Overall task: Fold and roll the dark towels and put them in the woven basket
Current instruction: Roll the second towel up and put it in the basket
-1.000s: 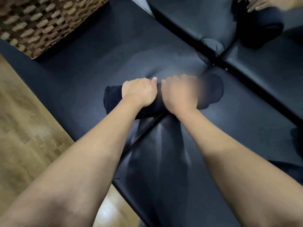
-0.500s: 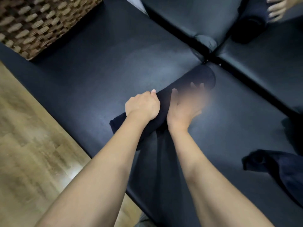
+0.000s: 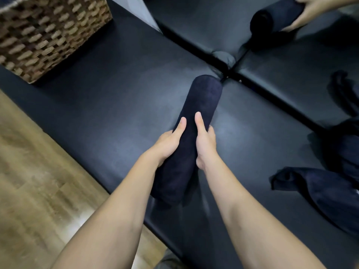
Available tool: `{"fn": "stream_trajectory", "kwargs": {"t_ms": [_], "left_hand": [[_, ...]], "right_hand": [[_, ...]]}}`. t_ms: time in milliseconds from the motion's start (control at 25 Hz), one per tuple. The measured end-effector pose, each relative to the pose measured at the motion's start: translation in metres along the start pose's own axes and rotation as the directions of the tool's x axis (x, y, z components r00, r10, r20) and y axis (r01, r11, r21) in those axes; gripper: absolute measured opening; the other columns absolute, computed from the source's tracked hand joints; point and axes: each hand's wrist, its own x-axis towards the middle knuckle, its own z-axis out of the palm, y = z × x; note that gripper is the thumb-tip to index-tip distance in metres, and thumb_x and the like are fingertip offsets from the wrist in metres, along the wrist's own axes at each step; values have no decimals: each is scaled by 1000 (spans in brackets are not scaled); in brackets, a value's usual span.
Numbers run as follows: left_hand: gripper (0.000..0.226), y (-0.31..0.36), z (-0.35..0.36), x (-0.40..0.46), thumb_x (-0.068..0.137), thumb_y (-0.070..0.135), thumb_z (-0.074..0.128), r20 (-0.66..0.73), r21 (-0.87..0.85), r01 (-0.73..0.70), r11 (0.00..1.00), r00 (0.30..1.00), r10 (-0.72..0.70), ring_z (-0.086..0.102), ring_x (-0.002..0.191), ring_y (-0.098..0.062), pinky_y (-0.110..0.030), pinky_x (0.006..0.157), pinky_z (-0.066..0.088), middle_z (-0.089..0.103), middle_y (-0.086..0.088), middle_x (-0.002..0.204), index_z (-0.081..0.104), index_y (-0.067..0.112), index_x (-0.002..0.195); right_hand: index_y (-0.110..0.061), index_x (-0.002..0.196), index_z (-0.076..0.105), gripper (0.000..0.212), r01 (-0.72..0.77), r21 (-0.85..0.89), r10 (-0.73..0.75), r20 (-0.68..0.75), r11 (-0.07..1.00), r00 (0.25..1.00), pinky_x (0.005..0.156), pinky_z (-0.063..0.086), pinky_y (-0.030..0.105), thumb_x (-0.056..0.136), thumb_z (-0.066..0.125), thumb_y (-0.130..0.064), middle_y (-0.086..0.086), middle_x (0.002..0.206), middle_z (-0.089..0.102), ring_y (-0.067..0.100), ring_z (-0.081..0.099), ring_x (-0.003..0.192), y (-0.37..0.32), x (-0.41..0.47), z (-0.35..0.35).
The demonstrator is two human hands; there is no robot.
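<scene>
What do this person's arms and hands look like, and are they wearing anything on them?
Both forearms are bare right up to the bottom edge of the picture, with no sleeves showing. The left hand and right hand show no gloves, rings, watch or bracelets, and the thumbnails are short and unpainted.

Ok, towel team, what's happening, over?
Left hand and right hand grip rolled towel. Basket far left, nothing between. Loose towels wait on right.
</scene>
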Motion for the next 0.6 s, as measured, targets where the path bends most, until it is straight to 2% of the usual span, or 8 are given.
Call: {"fn": "stream_trajectory", "kwargs": {"t_ms": [80, 200, 280, 320, 400, 480, 520, 600], "left_hand": [[114, -3, 5, -7, 58, 105, 39, 33, -70, -26, 997, 999, 28, 54, 128, -9, -35, 110, 41, 53, 10, 148, 52, 33, 145], [92, -2, 15, -25, 67, 98, 44, 91, -258, -54, 965, 993, 80, 69, 112, -10, -34, 97, 52, 72, 9, 124, 67, 34, 128], [87, 4, 19, -43, 69, 97, 42, 41, -301, -85, 950, 994, 102, 73, 103, -10, -30, 85, 57, 76, 9, 113, 70, 35, 122], [88, 8, 21, -54, 69, 98, 39, 6, -298, -104, 949, 994, 111, 73, 102, -10, -29, 84, 58, 76, 9, 113, 69, 35, 123], [97, 19, 24, -78, 70, 99, 31, -74, -257, -150, 955, 988, 136, 68, 113, -12, -35, 98, 53, 70, 8, 125, 61, 32, 135], [92, 30, 26, -104, 75, 95, 29, -228, -189, -222, 957, 958, 177, 59, 118, -10, -35, 103, 45, 60, 11, 132, 54, 28, 133], [77, 35, 26, -121, 81, 90, 31, -341, -165, -290, 943, 914, 221, 58, 113, -6, -31, 96, 44, 59, 14, 125, 54, 29, 122], [49, 45, 21, -153, 92, 75, 39, -545, -88, -434, 896, 774, 321, 56, 97, 3, -22, 80, 41, 59, 19, 106, 53, 31, 106]], "right_hand": [[-32, 136, 52, 78, -23, 39, 18, 112, 999, 994, 95, 58, 45, 72, 74, -72, -7, 119, 73, 16, 72, 106, 2, -10, -11], [-35, 139, 52, 68, -14, 37, 4, 247, 999, 969, 100, 54, 45, 82, 67, -69, -7, 125, 71, 16, 70, 113, 1, -26, -27], [-33, 139, 53, 70, 27, 7, -28, 298, 1000, 954, 96, 57, 41, 80, 70, -67, -6, 125, 71, 16, 70, 113, -10, -42, -31], [-31, 138, 53, 69, 52, 6, -52, 319, 999, 946, 89, 60, 37, 80, 72, -64, -5, 124, 72, 16, 70, 111, -17, -52, -31], [-29, 134, 56, 64, 107, 7, -103, 342, 994, 934, 82, 61, 33, 81, 74, -58, -3, 121, 73, 18, 71, 109, -32, -73, -30], [-26, 133, 58, 60, 164, 11, -157, 359, 986, 920, 89, 59, 39, 82, 75, -54, -1, 121, 73, 19, 71, 110, -48, -96, -26], [-26, 133, 59, 60, 188, 8, -178, 371, 982, 912, 94, 57, 42, 82, 76, -53, -1, 121, 73, 19, 71, 111, -56, -109, -23], [-29, 133, 58, 62, 231, -14, -207, 391, 973, 897, 99, 55, 45, 80, 78, -53, -3, 120, 74, 18, 71, 110, -72, -134, -12]]}}
